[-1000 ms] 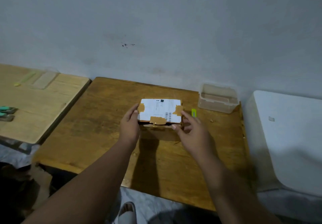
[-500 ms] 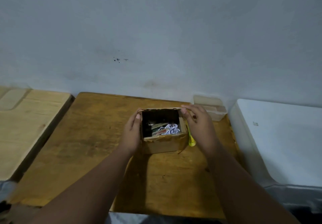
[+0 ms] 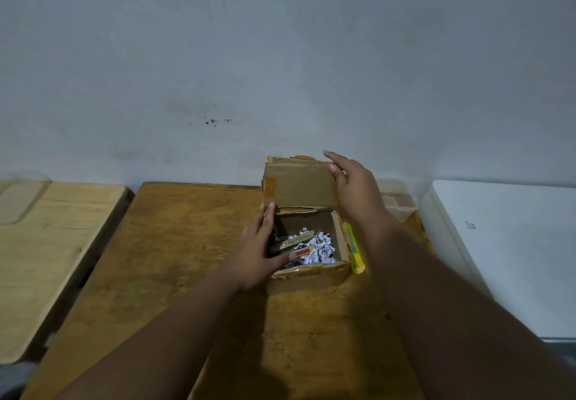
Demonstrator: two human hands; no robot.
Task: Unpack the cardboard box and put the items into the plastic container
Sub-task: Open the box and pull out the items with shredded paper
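Note:
The cardboard box stands open in the middle of the wooden table. Its lid flap points straight up. My right hand pinches the flap's upper right corner, thumb in front and fingers behind. My left hand rests along the box's left wall with straight fingers, its thumb reaching inside. Inside lie white paper shreds and a few small flat packets. The clear plastic container sits behind the box to the right, partly hidden by my right arm.
A yellow-green utility knife lies on the table against the box's right side. A lighter wooden table stands to the left with a clear lid on it. A white appliance top is on the right; a wall rises behind.
The taped lid was closed one second ago; now it is lifted upright by my right hand. My left hand shifted from the box's side onto its left wall.

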